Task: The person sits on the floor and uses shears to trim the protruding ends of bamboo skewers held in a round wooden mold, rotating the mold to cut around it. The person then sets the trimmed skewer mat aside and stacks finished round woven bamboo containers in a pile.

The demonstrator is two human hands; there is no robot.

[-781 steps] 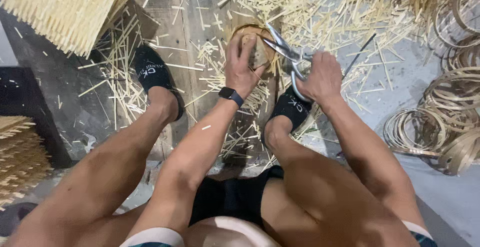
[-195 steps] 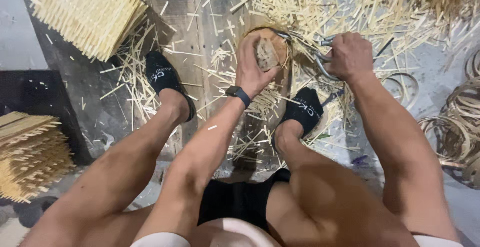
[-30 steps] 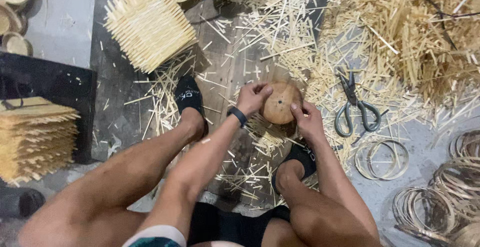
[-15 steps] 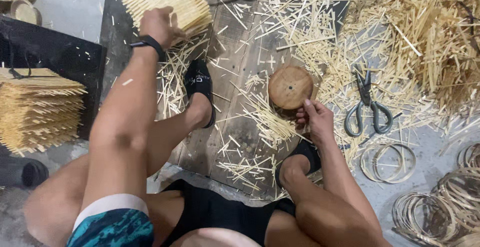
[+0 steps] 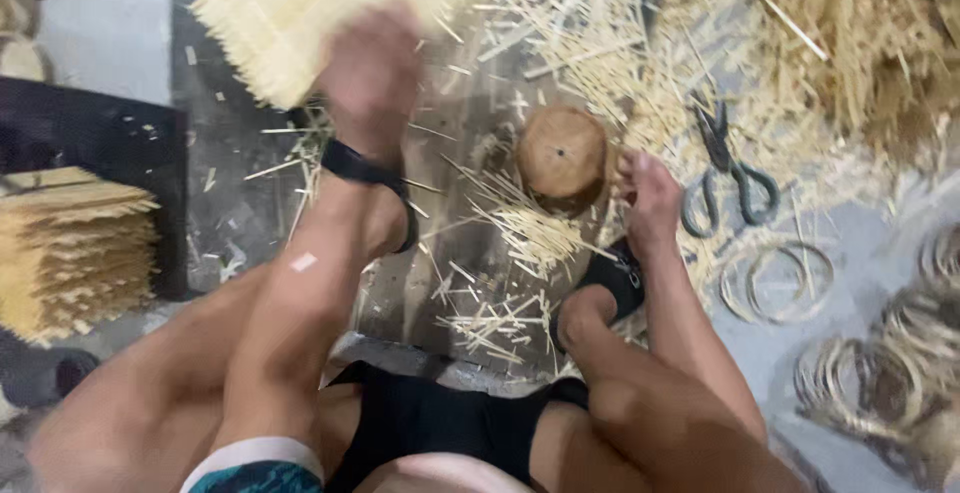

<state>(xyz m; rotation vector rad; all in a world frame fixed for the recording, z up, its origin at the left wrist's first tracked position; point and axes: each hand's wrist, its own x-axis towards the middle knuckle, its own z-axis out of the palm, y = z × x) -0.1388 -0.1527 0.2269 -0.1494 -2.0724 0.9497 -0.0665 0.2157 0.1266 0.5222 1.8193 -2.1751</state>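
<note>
A woven bamboo mat point(image 5: 300, 23) is seen lifted from the top of its stack by the left hand point(image 5: 372, 73), which half a second ago was only resting on that stack with the arm stretched out. The hand is blurred by motion, so how far its fingers are closed on the mat cannot be told. A black wristband point(image 5: 358, 166) is worn on that arm. The round wooden form point(image 5: 562, 153) is left where it stood a second ago, when both hands were cupped over it; now only the right hand point(image 5: 648, 193) is kept beside it, fingers loosely spread, the fingertips touching its right edge and nothing gripped. The change is read as a fresh mat being fetched while the form is steadied with one hand.

The form is set on a dark wooden board point(image 5: 440, 283) laid on the floor between the feet, which are clad in black slip-on shoes point(image 5: 612, 278). The board is littered with short bamboo offcuts point(image 5: 520, 233). A pair of scissors point(image 5: 730, 173) is left lying just right of the right hand, untouched. A deep heap of splints point(image 5: 860, 43) is piled at the upper right, thin bamboo rings point(image 5: 780, 278) are scattered at the right, and a second stack of flat mats point(image 5: 70, 248) is kept at the left edge on the grey concrete floor point(image 5: 110, 23).
</note>
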